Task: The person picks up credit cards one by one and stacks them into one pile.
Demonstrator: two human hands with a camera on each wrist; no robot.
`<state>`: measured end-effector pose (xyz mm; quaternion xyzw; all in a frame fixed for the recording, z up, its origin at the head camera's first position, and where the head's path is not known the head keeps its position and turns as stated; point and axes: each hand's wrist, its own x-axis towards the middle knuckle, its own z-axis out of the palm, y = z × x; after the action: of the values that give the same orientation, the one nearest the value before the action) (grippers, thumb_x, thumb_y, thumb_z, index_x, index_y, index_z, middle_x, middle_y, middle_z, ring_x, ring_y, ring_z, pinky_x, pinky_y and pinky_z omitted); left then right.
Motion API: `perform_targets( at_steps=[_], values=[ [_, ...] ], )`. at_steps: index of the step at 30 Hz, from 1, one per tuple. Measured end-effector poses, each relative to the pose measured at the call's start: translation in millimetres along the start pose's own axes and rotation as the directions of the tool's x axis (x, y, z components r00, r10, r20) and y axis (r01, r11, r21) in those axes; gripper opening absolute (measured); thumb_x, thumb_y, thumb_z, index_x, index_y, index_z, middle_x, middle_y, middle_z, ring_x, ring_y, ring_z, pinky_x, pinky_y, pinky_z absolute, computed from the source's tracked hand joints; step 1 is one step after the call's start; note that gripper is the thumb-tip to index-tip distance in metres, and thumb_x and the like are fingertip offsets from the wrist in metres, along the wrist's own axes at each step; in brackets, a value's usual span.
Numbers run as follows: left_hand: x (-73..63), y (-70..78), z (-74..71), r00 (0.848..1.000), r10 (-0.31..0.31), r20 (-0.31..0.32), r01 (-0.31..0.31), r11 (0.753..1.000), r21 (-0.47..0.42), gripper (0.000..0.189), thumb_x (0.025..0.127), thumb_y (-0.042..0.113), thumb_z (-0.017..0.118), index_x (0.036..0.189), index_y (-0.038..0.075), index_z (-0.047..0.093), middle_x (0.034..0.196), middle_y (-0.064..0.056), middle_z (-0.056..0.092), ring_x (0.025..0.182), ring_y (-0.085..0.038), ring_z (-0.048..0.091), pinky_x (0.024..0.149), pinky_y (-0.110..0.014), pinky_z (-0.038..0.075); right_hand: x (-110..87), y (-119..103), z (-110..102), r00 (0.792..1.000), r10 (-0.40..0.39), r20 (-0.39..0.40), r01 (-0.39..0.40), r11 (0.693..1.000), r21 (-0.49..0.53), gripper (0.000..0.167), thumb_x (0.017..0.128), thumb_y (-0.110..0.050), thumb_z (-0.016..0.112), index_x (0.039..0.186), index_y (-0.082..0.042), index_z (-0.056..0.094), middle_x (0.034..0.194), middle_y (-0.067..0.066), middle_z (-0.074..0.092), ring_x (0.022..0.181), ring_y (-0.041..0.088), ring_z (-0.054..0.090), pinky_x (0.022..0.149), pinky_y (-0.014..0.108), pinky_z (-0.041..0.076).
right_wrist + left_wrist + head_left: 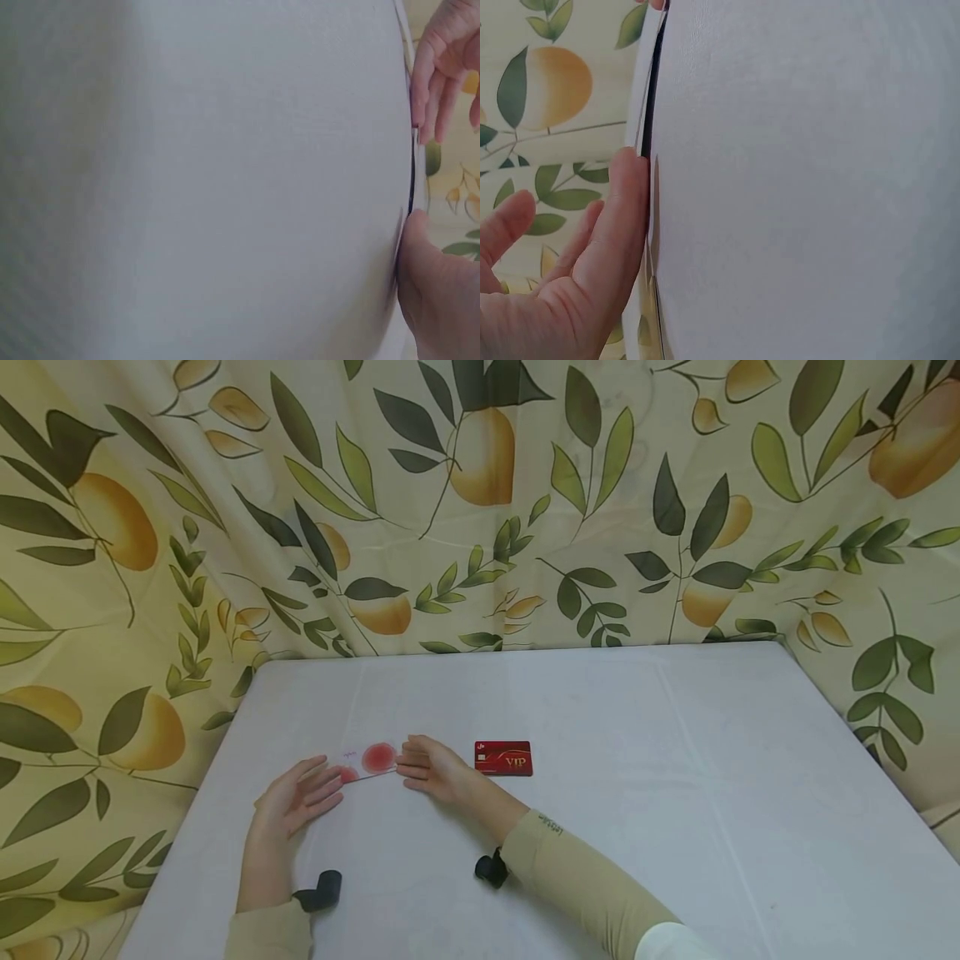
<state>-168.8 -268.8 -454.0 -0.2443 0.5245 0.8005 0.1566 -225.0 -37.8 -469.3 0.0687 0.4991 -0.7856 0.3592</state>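
Observation:
A thin, flat white rectangular piece with red circles lies low over the table between my two hands. My left hand has its fingers extended, their tips at the piece's left end. From the other side, my right hand reaches across with straight fingers at the right end. Both wrist views show the piece nearly edge-on, a narrow strip with a dark line, between the fingertips of the left hand and the right hand. A red VIP card lies just beyond the right hand.
A white cloth covers the table. Behind it hangs a curtain printed with leaves and fruit. Black wrist-worn devices sit on both forearms, close over the tabletop.

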Motion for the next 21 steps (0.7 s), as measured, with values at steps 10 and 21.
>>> perform_targets(
  at_steps=[10, 21],
  values=[
    [0.8, -3.3, 6.7, 1.0, 0.006, -0.005, -0.006, 0.999, -0.052, 0.057, 0.097, 0.025, 0.043, 0.145, 0.004, 0.018, 0.1, -0.004, 0.063, 0.098, -0.017, 0.061, 0.095, -0.041, 0.043, -1.7, -8.4, -1.6, 0.997, 0.052, -0.06, -0.047, 0.996, 0.079, 0.046, 0.096, -0.021, 0.044, 0.133, 0.007, 0.038, 0.129, 0.028, 0.044, 0.118, 0.039, 0.046, 0.101, 0.044, 0.038],
    [5.9, -8.7, 10.0, 1.0, 0.014, 0.013, -0.013, 0.999, -0.029, 0.053, 0.097, 0.016, 0.043, 0.142, -0.003, 0.021, 0.093, -0.005, 0.066, 0.091, -0.016, 0.064, 0.088, -0.033, 0.05, 0.2, -10.9, -3.0, 0.994, 0.069, -0.079, -0.066, 0.997, 0.034, 0.039, 0.094, -0.015, 0.046, 0.125, 0.01, 0.044, 0.124, 0.025, 0.047, 0.11, 0.033, 0.051, 0.1, 0.04, 0.04]
  ],
)
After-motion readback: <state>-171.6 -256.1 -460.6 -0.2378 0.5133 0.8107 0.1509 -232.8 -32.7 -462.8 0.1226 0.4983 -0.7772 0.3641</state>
